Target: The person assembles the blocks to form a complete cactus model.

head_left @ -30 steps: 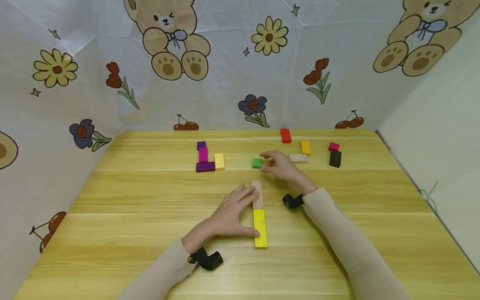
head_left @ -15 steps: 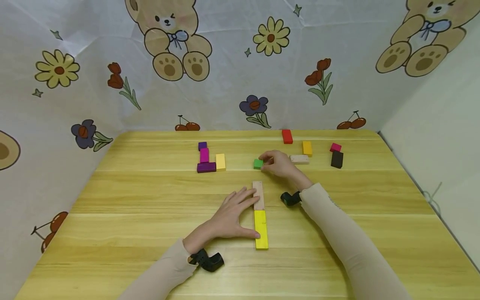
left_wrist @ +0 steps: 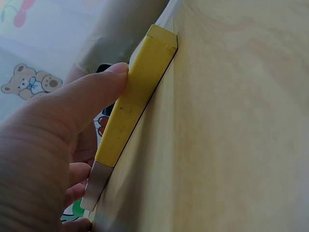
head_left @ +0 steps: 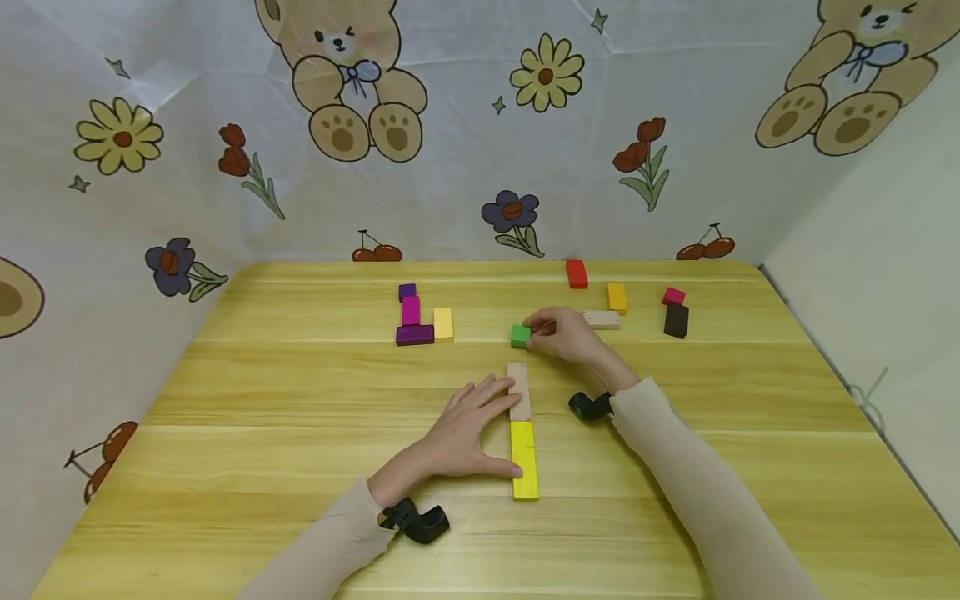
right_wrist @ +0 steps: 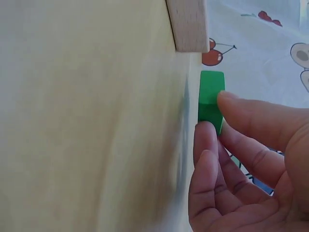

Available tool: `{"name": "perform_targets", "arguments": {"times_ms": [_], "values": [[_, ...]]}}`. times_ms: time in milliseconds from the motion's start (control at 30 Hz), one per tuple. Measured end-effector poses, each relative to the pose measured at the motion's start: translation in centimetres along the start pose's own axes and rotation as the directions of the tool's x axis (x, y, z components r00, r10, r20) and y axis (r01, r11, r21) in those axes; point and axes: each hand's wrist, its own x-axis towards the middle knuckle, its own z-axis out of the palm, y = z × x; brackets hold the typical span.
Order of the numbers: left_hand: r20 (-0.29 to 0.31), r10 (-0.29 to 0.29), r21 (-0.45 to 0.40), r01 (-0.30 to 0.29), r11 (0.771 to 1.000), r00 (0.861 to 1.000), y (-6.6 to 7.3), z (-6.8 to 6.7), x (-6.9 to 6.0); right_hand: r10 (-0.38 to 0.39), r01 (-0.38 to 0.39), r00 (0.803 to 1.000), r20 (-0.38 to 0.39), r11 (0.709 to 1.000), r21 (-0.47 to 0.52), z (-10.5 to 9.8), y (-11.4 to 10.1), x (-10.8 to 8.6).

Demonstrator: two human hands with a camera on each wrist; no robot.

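Observation:
A small green block (head_left: 521,336) sits in the grasp of my right hand (head_left: 567,335), thumb and fingers pinching it, just beyond the far end of a row of two blocks. That row, lying end to end on the table, has a plain wooden block (head_left: 519,400) farther out and a long yellow block (head_left: 524,460) nearer. Spread along its left side, my left hand (head_left: 461,435) touches the wooden block with its fingertips and the yellow block with its thumb. In the right wrist view, the thumb lies against the green block (right_wrist: 211,94), and the wooden block's end (right_wrist: 190,41) shows above it.
Left of the green block stand touching purple (head_left: 415,335), magenta (head_left: 411,311) and pale yellow (head_left: 443,324) blocks. Behind my right hand lie red (head_left: 577,274), orange (head_left: 617,298) and plain wooden (head_left: 602,320) blocks. Farther right is a black block (head_left: 677,320) against a pink one (head_left: 674,296).
My right hand has closed its fingers on the green block and drawn it slightly toward the row. The left hand has stayed in place; the head view has shifted a little.

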Motion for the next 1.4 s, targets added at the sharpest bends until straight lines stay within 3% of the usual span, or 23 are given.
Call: {"name": "perform_targets", "arguments": {"times_ms": [433,1400], "values": [[-0.003,0.010,-0.007,-0.010,1.000,1.000,0.1,0.0,0.2,-0.031,0.030,0.998,0.052,0.999,0.028,0.5,-0.5,-1.8],[-0.010,0.006,-0.010,-0.006,1.000,1.000,0.1,-0.1,0.0,-0.055,0.052,0.994,0.091,0.998,0.035,0.8,0.1,-1.6]]}}
